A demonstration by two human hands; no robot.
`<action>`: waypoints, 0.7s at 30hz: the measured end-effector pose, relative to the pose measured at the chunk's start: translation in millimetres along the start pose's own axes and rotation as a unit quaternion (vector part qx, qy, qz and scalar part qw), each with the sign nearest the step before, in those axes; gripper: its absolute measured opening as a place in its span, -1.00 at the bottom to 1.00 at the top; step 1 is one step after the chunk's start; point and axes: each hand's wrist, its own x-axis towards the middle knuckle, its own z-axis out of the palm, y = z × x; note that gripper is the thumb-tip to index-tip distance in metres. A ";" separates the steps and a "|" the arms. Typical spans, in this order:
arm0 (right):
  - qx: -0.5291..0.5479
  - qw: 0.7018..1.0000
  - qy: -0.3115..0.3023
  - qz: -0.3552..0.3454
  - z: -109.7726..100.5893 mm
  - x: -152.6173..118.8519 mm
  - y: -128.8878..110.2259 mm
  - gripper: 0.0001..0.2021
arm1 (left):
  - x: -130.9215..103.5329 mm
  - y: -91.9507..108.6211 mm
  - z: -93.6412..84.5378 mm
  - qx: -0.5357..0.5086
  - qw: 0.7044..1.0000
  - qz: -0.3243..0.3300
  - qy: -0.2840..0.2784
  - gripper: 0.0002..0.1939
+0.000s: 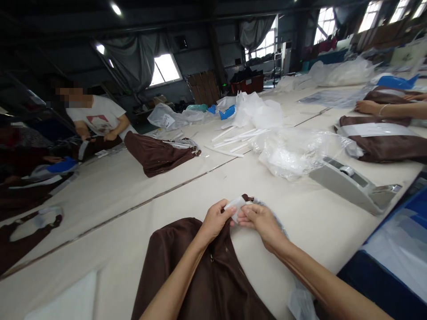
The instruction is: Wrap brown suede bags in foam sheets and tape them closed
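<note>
A dark brown handbag (pixel 187 271) lies on the table in front of me, its strap curving away to the right under clear plastic wrap (pixel 280 222). At the strap's joint, where a brown tab (pixel 246 197) shows, my left hand (pixel 215 220) pinches a small white wrapping sheet (pixel 236 207) between thumb and fingers. My right hand (pixel 262 222) has its fingers closed on the other side of that sheet. The strap part behind the sheet and fingers is mostly hidden. A small zipper pull (pixel 211 258) shows on the bag.
Beyond my hands lie crumpled clear plastic (pixel 290 151), white tubes (pixel 233 141) and another brown bag (pixel 160 153). A grey tape dispenser (pixel 356 184) stands at right, near a blue bin (pixel 376 271). One co-worker (pixel 100 115) stands left; another's hand (pixel 367 108) is at right.
</note>
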 end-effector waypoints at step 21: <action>0.243 0.962 -0.117 -0.036 10.8 15.1 18.3 -0.79 | -4.1 -3.9 4.7 -0.087 0.995 -0.040 -0.032 -0.40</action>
